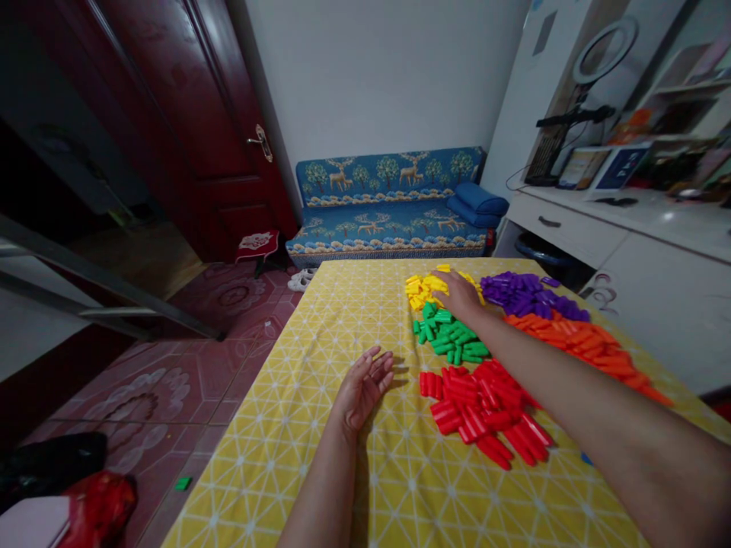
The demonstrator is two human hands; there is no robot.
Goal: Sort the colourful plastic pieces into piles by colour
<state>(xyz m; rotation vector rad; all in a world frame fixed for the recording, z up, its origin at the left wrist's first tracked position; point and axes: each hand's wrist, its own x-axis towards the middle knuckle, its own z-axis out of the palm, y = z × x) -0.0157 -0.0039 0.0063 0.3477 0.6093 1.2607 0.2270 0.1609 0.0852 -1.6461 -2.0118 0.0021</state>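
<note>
The right hand (458, 293) is over the yellow pieces (419, 291) near the far edge of the worktop (297, 464), back of the hand upward, its fingers slightly bent and directed down and leftward into that heap. The fingertips are at the yellow pieces, but I cannot tell whether they pinch one or only rest there. The left hand (362, 388) is well apart from it, low at the worktop, palm turned up and inward, bare, its fingers loosely curled and half open with gaps between some of them; the red pieces (485, 403) are the nearest heap, just to its right. The green pieces (451, 335) lie between the yellow and red heaps, partly beneath the line of the right forearm. Beyond that forearm are the purple pieces (528, 293) and, nearer, the orange pieces (594, 350), all on the yellow patterned cloth covering the worktop
</note>
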